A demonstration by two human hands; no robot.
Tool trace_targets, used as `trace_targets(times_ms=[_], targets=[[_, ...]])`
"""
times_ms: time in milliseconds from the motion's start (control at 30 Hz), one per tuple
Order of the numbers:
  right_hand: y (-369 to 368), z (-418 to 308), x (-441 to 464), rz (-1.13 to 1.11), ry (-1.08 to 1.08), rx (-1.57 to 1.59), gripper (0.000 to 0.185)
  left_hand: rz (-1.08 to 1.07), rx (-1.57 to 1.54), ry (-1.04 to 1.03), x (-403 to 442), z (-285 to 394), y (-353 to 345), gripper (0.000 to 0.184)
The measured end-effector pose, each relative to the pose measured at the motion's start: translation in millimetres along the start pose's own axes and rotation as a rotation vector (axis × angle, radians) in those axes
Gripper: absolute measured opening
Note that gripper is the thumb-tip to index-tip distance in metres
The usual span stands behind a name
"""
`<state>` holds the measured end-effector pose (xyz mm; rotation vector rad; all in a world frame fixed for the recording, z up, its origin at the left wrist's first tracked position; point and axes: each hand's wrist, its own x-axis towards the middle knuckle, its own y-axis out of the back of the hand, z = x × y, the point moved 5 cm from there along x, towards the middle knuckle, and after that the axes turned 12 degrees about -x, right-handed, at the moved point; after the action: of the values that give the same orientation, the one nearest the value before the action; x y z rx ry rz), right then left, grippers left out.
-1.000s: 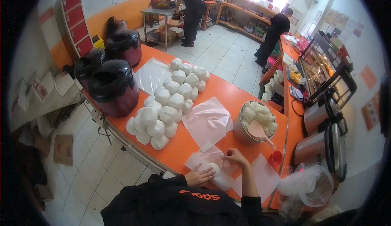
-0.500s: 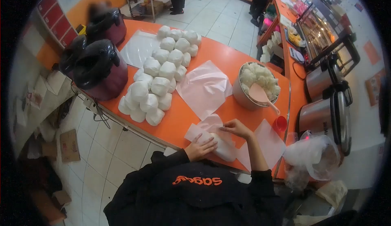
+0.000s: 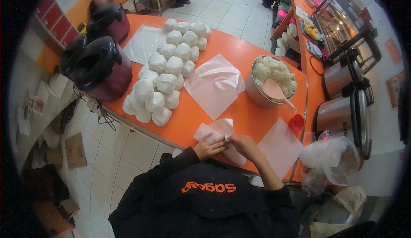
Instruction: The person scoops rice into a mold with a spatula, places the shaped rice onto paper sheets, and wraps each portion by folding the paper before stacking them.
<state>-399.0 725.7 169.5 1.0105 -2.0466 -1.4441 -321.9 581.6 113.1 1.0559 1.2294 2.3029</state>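
At the near edge of the orange table lies a sheet of pale pink wrapping paper (image 3: 221, 128), partly folded, with some of it under my hands. My left hand (image 3: 210, 147) presses on its left part, fingers curved over the paper. The right hand (image 3: 244, 147) pinches a fold of the paper beside my left fingertips. Whatever is inside the fold is hidden. Just ahead lies another open sheet of wrapping paper (image 3: 216, 86), and a further flat sheet (image 3: 280, 148) is right of my right hand.
White wrapped bundles (image 3: 166, 83) are piled on the left. A pot (image 3: 260, 94) of white rice (image 3: 272, 71) holds a pink rice paddle (image 3: 274, 90). Nearby are a red cup (image 3: 296, 122), a plastic bag (image 3: 332, 158), dark-lidded cookers (image 3: 102, 73) and silver cookers (image 3: 338, 120). Other people stand at the back.
My right hand has lowered and moved nearer my left hand, drawing the paper's edge inward over the fold. The left hand stays on the paper. The view has shifted slightly.
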Motion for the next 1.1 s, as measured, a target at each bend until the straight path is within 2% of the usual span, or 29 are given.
trace_targets(times_ms=[233, 333, 433, 567, 733, 767, 867, 900, 1000, 1100], targets=[[1, -32, -14, 0.164, 0.044, -0.107, 0.016, 0.038, -0.036, -0.007, -2, -1, 0, 0.03], [-18, -32, -24, 0.332, 0.053, -0.16, 0.019, 0.036, -0.057, -0.021, -5, -3, -5, 0.029], [-25, -39, -31, 0.343, -0.056, -0.109, 0.016, 0.076, -0.103, -0.046, -5, -3, -3, 0.028], [-43, -44, -41, 0.463, -0.03, -0.131, 0.024, 0.171, -0.199, -0.031, -6, -3, 2, 0.028], [-79, -42, -51, 0.438, -0.035, -0.214, 0.027, 0.219, -0.285, -0.015, -5, -8, 13, 0.023], [-83, -38, -53, 0.448, -0.034, -0.231, 0.026, 0.32, -0.397, -0.039, -5, -9, 17, 0.034], [-98, -25, -57, 0.446, 0.008, -0.305, 0.029, 0.348, -0.42, 0.384, 20, -48, 57, 0.047], [-98, -24, -57, 0.441, -0.001, -0.303, 0.029, 0.344, -0.479, 0.334, 42, -51, 78, 0.048], [-102, -25, -56, 0.415, -0.025, -0.311, 0.031, 0.169, -0.728, 0.182, 59, -75, 39, 0.048], [-106, -20, -60, 0.395, -0.02, -0.366, 0.032, -0.145, -0.836, 0.386, 68, -91, 3, 0.039]])
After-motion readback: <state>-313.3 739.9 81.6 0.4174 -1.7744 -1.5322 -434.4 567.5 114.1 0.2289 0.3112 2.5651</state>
